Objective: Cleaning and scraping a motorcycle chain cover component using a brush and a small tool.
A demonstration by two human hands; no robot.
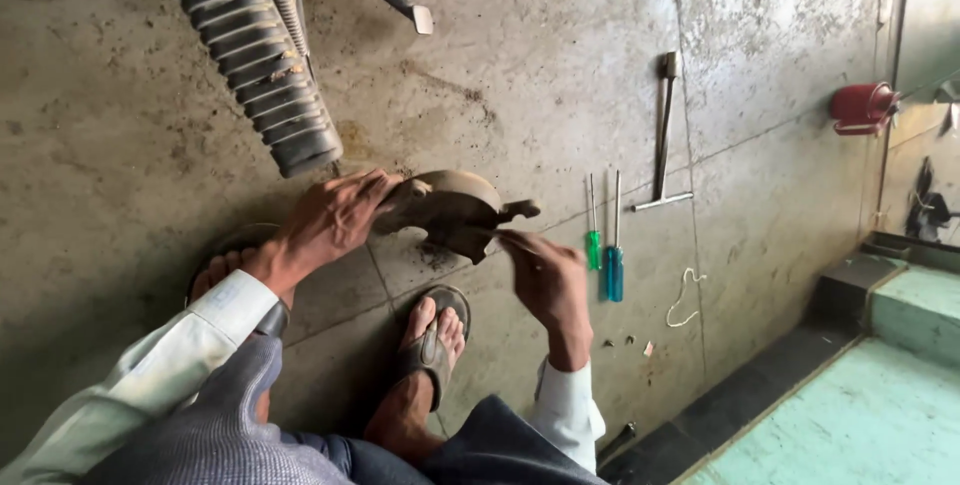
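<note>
I see a big grey concrete floor with dirty spots. At the top there is a black ribbed rubber footrest from a bike, lying at a slant. Next comes a brown, dusty metal part with a curved top, held up just above the floor in the middle of the view. My left hand is closed around its left end and grips it tight. My right hand is at the part's lower right edge, with its fingers pinched together on something thin that touches the part; I cannot tell what it is. My foot in a sandal rests right under the part. To the right a long metal T-handle wrench lies flat. Just beside my right hand lie a blue screwdriver and a smaller green screwdriver, side by side.
</note>
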